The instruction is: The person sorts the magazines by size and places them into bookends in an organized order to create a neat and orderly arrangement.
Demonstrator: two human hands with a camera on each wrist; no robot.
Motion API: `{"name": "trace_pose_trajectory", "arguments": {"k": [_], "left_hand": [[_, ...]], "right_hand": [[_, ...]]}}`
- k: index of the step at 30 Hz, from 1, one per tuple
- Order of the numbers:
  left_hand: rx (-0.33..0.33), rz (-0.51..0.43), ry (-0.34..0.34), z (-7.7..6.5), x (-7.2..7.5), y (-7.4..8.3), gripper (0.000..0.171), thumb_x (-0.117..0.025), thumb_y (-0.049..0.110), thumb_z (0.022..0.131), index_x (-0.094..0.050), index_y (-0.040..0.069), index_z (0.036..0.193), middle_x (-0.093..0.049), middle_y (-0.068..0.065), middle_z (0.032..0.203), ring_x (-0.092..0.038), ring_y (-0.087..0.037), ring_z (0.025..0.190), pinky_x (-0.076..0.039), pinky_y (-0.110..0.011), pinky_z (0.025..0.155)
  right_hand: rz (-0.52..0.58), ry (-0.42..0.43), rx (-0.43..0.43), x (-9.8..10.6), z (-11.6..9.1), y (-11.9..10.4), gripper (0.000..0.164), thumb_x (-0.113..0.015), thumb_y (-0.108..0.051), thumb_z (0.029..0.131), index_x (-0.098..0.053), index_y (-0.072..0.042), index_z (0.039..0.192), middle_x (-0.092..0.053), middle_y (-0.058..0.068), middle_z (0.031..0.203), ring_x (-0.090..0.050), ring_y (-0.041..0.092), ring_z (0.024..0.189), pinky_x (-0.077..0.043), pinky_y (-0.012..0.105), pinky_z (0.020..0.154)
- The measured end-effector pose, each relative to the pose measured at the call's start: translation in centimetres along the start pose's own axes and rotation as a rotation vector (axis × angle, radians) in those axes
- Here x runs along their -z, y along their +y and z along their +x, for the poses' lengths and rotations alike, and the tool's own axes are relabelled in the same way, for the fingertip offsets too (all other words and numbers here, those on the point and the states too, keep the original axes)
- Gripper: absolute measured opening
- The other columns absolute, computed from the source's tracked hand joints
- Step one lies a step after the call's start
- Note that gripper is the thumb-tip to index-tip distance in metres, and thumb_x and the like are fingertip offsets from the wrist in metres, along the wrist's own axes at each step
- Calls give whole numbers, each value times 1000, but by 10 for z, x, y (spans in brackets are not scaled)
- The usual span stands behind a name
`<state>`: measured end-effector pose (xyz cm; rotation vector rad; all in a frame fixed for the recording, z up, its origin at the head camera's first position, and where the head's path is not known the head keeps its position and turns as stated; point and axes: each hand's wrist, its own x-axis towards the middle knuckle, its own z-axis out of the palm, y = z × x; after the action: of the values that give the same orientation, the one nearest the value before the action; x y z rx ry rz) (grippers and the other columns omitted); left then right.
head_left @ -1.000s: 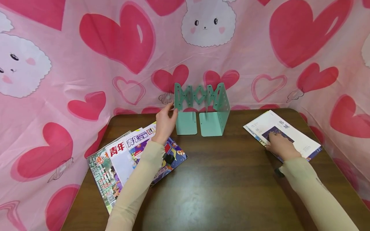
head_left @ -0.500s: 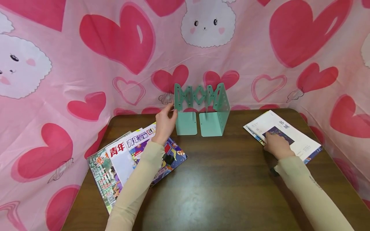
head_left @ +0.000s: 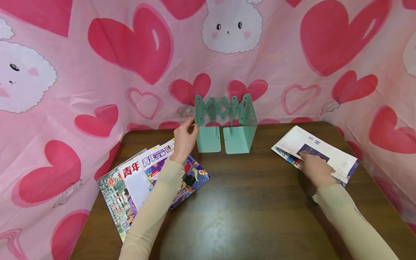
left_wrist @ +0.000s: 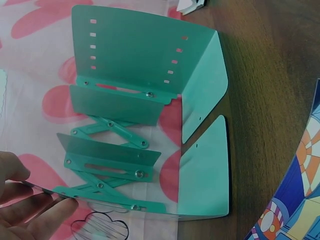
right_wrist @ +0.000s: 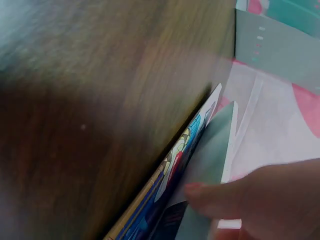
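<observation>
A green metal expandable bookend stands upright at the back middle of the table. My left hand holds the front edge of its left side panel, thumb on one face and fingers on the other, as the left wrist view shows. At the right, my right hand pinches the near edge of a white magazine with a dark picture on its cover. In the right wrist view the thumb lies on this magazine, whose edge stands apart from a colourful magazine beneath it.
Several fanned-out magazines lie at the left, partly under my left forearm. The brown wooden table meets a pink heart-patterned cloth behind and at the sides. Two base plates of the bookend point towards me.
The white magazine has shifted and tilted up in my right hand, baring more of the colourful one under it. My left hand and the bookend have stayed in place.
</observation>
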<state>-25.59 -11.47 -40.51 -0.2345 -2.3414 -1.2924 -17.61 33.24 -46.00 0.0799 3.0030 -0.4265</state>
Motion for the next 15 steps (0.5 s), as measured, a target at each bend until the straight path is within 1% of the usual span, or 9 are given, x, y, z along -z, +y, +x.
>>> {"name": "trace_pose_trajectory", "arguments": {"k": [2,3,6,8,10,12,15], "left_hand": [[6,1,-3,0,0,-1,38,-65,11,100,-69,7,138,-73,-16,127,-69,-30,116,-51,-44,106],[10,1,-4,0,0,-1,37,-65,11,100,-69,8,138,-73,-15,126,-69,-30,115,-51,-44,105],[19,2,-5,0,1,-1,37,-66,12,100,-70,9,137,-74,-14,124,-70,-29,113,-52,-43,104],[20,4,0,0,1,-1,37,-66,12,100,-70,9,137,-75,-14,123,-70,-29,113,-52,-43,104],[19,1,4,0,1,-2,37,-66,11,100,-70,9,137,-75,-13,123,-70,-29,113,-53,-43,103],[20,-3,2,0,1,-2,38,-66,11,100,-69,9,137,-74,-13,125,-70,-28,114,-53,-43,103],[27,-7,-7,0,1,-3,38,-66,13,100,-69,11,138,-73,-11,128,-69,-27,116,-53,-41,103]], "right_hand": [[-5,9,-9,-1,-4,0,40,-52,-5,100,-55,2,139,-56,49,118,-54,76,98,-42,88,70],[-7,20,5,-1,-5,0,38,-51,-2,99,-56,3,136,-57,49,115,-55,75,95,-43,87,69],[-34,79,69,-1,-8,-1,33,-50,3,98,-59,4,130,-61,47,106,-59,70,86,-50,76,62],[-48,130,109,0,-9,-1,32,-51,4,96,-59,4,127,-62,45,101,-61,66,80,-50,72,58],[-61,169,120,0,-9,0,34,-52,2,96,-58,3,130,-62,45,98,-60,65,76,-49,70,55],[-69,205,121,2,-10,2,39,-54,1,94,-58,1,132,-62,44,93,-60,62,70,-47,68,51],[-66,236,111,6,-14,7,45,-58,-2,91,-57,-1,136,-62,44,91,-57,59,64,-45,64,46]]}}
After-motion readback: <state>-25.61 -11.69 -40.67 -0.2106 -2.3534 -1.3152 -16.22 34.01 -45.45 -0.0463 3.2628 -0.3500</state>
